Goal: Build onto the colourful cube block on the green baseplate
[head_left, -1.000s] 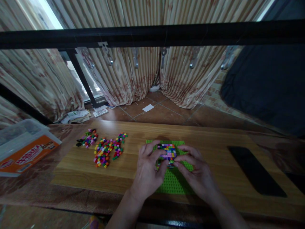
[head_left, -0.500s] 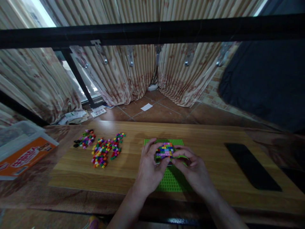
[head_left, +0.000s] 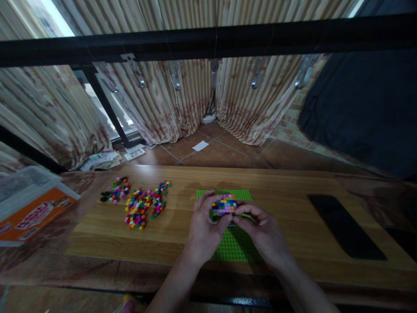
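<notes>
Cloth [head_left: 146, 271] shows along the near edge of the wooden board [head_left: 286, 187], and both forearms cross that edge at its middle. The left hand [head_left: 205, 230] is curved around the left side of a multicoloured brick block [head_left: 224, 205], thumb at its near edge and fingers along its far left, open only to its width. The right hand [head_left: 263, 230] has thumb and forefinger drawn nearly together at the block's near right corner and appears to have hold of it there; any single brick between them is hidden. Gripping from two sides probably keeps the block steady, the left bracing while the right works finely.

The block is over the far half of a green baseplate [head_left: 233, 248]; whether it touches the studs, I cannot tell. Loose bricks [head_left: 138, 208] lie in clusters toward the board's far left corner, perhaps spread so that colours are easy to pick. A black slab [head_left: 345, 228] lies near the right edge, apart from the hands. Beyond the left edge, a clear box [head_left: 39, 206] with an orange label stands on the cloth.

Farther off are brown floor tiles [head_left: 221, 152], a paper slip [head_left: 200, 146], striped curtains [head_left: 185, 104] and, crossing before them, a black rail [head_left: 195, 43].
</notes>
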`<state>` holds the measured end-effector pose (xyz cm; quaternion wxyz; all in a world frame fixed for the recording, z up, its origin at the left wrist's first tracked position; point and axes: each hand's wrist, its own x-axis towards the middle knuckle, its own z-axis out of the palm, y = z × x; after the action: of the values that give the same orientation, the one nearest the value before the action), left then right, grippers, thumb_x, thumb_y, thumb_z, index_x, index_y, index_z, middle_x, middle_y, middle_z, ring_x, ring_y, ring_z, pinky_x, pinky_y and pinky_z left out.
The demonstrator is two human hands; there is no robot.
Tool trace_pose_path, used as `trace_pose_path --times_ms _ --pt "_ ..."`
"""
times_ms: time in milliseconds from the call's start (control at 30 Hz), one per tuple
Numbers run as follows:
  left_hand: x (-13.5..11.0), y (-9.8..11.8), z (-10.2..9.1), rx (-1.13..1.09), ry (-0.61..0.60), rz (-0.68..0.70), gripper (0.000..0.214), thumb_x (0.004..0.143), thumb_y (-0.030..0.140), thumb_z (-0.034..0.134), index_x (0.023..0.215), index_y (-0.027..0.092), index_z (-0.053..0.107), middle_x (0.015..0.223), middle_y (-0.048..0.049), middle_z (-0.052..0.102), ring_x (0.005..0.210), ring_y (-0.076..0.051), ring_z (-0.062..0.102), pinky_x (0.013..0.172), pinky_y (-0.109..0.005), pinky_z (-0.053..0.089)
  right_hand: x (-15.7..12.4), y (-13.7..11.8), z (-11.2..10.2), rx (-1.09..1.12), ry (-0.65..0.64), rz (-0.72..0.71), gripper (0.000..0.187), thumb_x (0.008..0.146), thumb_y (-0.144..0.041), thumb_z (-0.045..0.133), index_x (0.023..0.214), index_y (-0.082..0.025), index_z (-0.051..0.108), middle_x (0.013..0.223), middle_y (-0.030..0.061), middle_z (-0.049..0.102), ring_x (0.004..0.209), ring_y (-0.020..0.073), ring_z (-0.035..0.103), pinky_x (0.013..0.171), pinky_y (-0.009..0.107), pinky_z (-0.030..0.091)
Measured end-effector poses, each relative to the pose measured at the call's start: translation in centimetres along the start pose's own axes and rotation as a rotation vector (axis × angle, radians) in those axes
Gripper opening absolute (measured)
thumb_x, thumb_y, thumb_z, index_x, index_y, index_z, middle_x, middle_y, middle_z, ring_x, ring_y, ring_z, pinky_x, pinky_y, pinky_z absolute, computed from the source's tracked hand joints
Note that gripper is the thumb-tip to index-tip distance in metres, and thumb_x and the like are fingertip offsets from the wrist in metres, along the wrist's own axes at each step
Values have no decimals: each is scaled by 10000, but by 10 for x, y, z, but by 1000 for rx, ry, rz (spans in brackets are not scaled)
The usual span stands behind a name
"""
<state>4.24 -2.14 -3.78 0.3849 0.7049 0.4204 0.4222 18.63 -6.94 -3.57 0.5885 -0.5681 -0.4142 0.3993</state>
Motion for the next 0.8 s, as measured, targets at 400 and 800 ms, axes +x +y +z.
trace_pose_path --times_ms 400,800 --pt "0 2 1 -19 19 -6 375 758 147 685 1115 244 625 1285 -79 534 1253 -240 480 1090 -478 348 -1 -1 2 -65 14 -38 166 695 -382 745 723 -225 702 978 55 686 905 215 661 735 319 547" --pt "-6 3 4 -42 64 -10 434 707 142 732 1116 241 628 1292 -83 544 1251 -252 493 1068 -464 411 0 11 -9 -232 35 -7 245 661 -482 747 724 -246 730 1053 68 718 1001 297 659 877 426 504"
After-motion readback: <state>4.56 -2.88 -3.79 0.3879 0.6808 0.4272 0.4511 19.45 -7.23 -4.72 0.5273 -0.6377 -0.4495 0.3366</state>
